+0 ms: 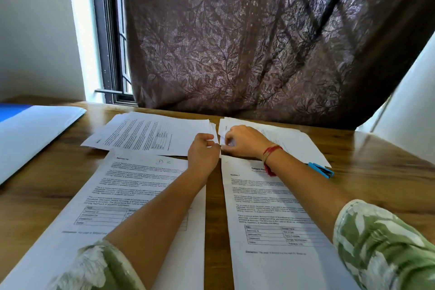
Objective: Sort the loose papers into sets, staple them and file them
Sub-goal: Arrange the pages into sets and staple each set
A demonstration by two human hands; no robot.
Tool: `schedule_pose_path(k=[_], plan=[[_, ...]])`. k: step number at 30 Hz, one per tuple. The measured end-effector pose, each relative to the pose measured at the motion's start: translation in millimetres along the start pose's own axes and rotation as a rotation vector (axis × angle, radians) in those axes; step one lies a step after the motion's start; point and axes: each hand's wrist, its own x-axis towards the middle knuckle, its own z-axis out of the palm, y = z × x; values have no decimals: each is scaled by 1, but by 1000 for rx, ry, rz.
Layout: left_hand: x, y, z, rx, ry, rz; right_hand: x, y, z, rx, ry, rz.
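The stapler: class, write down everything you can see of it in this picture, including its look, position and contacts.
The stapler is small, with a bright blue, plastic-looking top and a dark base and front end. It looks closed and lies flat and at an angle on the wooden table. It sits at the near right corner of the far-right paper stack, its left end seeming to meet that paper. Nothing holds it.

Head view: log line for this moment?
left hand: curled by far-left paper stack, grip unclear | right hand: pinches far-right paper stack corner | blue stapler: untouched
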Motion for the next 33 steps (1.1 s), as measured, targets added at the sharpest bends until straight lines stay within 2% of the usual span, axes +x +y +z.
schedule_pose_path(k=[6,12,14,16,22,26,31,33], plan=[[0,1,0,-5,-3,-2,1,-4,1,-51,92,7],[1,0,0,-11,-8,0,2,19,-27,243,377,241],[0,1,-1,1,-10,7,1,28,-32,298,398,252],[0,1,-1,8,-15,11,-2,33,-31,254,392,202],[0,2,-1,12,-17,2,2,10,-17,-248,189,31],[0,2,-1,14,-14,0,9,-1,0,-177,133,61],[0,2,-1,14,-28,2,16,3,12,-114,-87,170],[-1,2,-2,16,-34,1,19,8,12,-68,-123,177]])
